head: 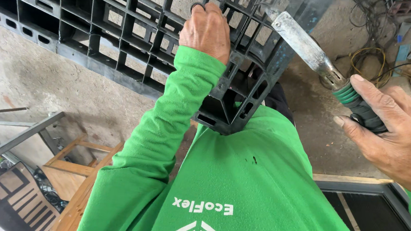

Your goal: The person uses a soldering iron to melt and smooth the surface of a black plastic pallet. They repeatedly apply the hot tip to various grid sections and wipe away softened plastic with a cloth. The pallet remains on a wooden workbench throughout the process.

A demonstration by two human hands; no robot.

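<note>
- The person's left hand (206,30) is gripping a bar of a large black plastic grid pallet (98,25), with the fingers curled over and through one of its openings; the grip is pressed tight around the plastic.
- The pallet is standing tilted across the upper part of the view, with its lower corner resting against the person's chest, just above the bright green long-sleeved shirt (239,184).
- The person's right hand (403,144) is wrapping around the dark handle of a heat tool with a silvery metal barrel and green ribbed collar (316,56); the grip is closed on the handle, with the thumb lying along the top.
- The tool's metal barrel is pointing up and to the left, with its tip touching or sitting just beside the pallet's right edge; a faint haze of smoke is showing there.
- Under the pallet a rough grey concrete floor (43,80) is showing.
- In the upper right a tangle of dark and yellow cables (372,51) is lying on the floor, well apart from the hands.
- At lower left a wooden frame (80,168) and a grey metal bar (12,142) are standing near each other, below the left sleeve.
- At lower right a dark panel with a pale frame (367,206) is lying beside the shirt.
</note>
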